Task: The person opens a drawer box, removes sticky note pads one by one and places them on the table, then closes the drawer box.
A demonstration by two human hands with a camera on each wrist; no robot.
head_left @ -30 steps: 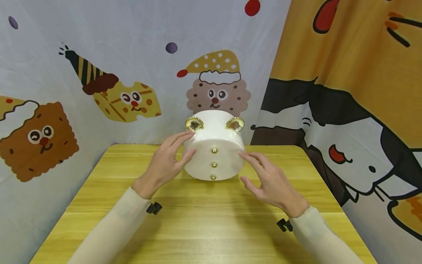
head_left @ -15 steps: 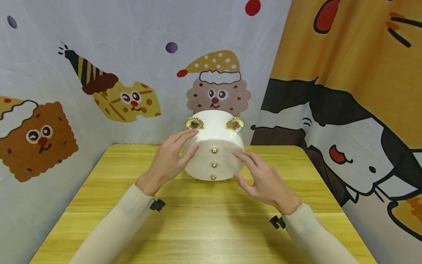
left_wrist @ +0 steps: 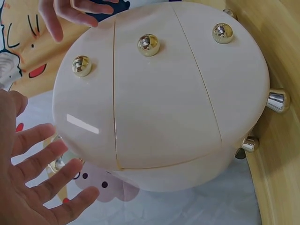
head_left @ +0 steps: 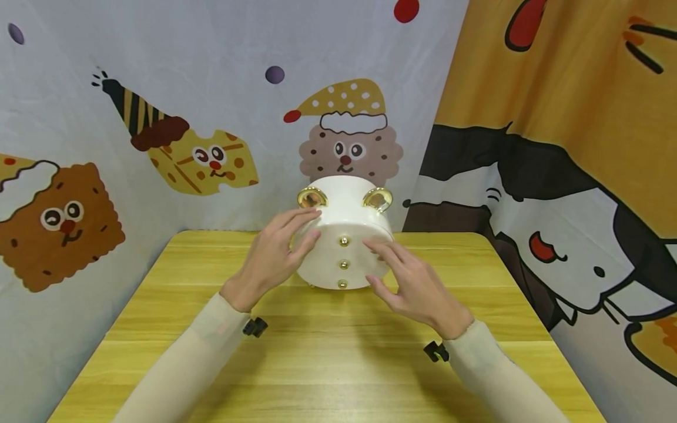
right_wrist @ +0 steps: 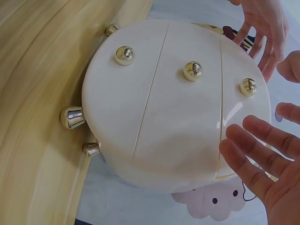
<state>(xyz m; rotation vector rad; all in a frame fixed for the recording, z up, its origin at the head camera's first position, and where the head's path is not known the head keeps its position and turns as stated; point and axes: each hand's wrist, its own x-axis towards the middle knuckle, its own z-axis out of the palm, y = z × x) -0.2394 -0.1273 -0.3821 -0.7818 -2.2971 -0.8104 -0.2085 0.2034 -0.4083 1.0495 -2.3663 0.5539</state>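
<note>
A white rounded drawer box (head_left: 327, 264) stands on small gold feet (right_wrist: 72, 117) at the back of the table. Down its front run three gold knobs (left_wrist: 148, 45), one on each section marked off by two thin seams. Two gold ear-shaped rings (head_left: 378, 200) sit on its top. My left hand (head_left: 272, 255) hovers by the box's left side, fingers spread and holding nothing. In front of the right part of the box is my right hand (head_left: 420, 291), its fingers loosely extended and empty. Both wrist views show the sections closed flush.
The wooden table (head_left: 317, 364) spreads out in front of the box. Behind it hangs a pale cloth (head_left: 227, 53) printed with cartoon biscuits, and an orange cartoon curtain (head_left: 576, 100) hangs at the right.
My right hand has moved left, from beside the box to in front of its right part. My left hand has shifted slightly right. The box has stayed put.
</note>
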